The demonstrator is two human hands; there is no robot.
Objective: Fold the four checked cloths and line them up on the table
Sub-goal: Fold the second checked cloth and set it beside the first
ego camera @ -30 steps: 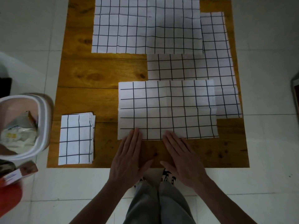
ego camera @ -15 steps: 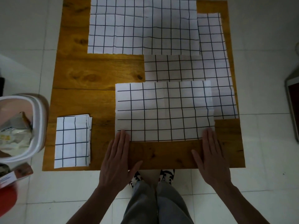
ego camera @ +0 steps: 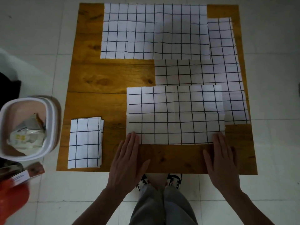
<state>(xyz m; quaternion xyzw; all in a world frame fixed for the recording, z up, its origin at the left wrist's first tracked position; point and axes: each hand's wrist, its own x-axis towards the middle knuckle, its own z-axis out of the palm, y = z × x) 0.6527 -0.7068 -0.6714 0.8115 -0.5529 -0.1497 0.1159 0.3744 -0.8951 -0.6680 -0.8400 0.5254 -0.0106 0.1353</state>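
A white checked cloth folded in half (ego camera: 175, 114) lies near the front of the wooden table (ego camera: 110, 78). My left hand (ego camera: 128, 161) lies flat with its fingertips on the cloth's near left corner. My right hand (ego camera: 222, 161) lies flat with its fingertips on the near right corner. A small folded checked cloth (ego camera: 85, 143) sits at the front left. A spread cloth (ego camera: 154, 31) covers the far part of the table. Another spread cloth (ego camera: 227, 70) lies along the right, partly under the other two.
A white bin (ego camera: 27, 127) with wrappers inside stands on the tiled floor left of the table. A small box (ego camera: 29, 174) and something red (ego camera: 11, 197) lie below the bin. My legs and shoes (ego camera: 162, 181) are at the table's front edge.
Both hands slid apart along the folded cloth's near edge, from its middle out to the two corners. The cloths themselves stayed in place.
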